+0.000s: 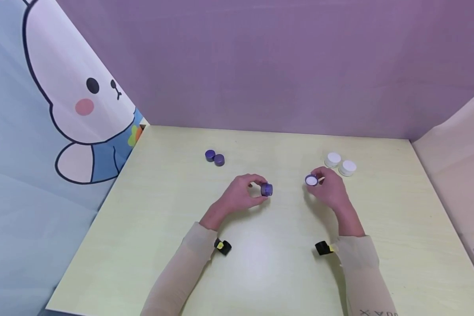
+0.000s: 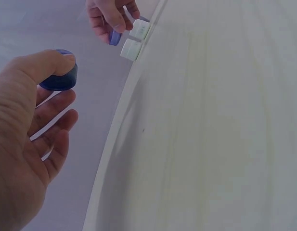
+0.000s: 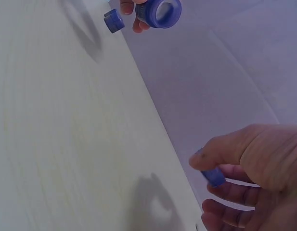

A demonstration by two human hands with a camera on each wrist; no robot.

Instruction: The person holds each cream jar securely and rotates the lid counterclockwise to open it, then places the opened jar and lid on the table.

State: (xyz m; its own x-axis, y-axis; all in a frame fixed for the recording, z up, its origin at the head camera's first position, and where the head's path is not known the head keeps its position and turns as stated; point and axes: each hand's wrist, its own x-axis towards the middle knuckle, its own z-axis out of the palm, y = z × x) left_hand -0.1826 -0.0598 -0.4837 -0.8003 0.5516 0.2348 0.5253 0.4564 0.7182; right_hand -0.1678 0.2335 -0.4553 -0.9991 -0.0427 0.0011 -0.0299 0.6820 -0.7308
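Observation:
Between thumb and fingertips, my left hand [image 1: 240,193] pinches a small purple jar [image 1: 266,189] above the middle of the table. The jar lies tipped on its side; in the right wrist view its round uncovered mouth [image 3: 166,12] shows. My right hand [image 1: 332,189] holds a purple lid [image 1: 311,180] by its edge, its white inner face towards the head camera. From the left wrist view the same lid [image 2: 114,37] appears edge-on. Jar and lid are apart, with a gap between the two hands. Just beyond my right hand stand two white jars [image 1: 332,159] [image 1: 347,167].
Two small purple jars [image 1: 210,155] [image 1: 219,160] stand side by side at the back left of the pale table [image 1: 142,210]. A purple cloth [image 1: 260,66] hangs along the back edge. A blue cloth with a printed cartoon animal [image 1: 83,105] borders the left.

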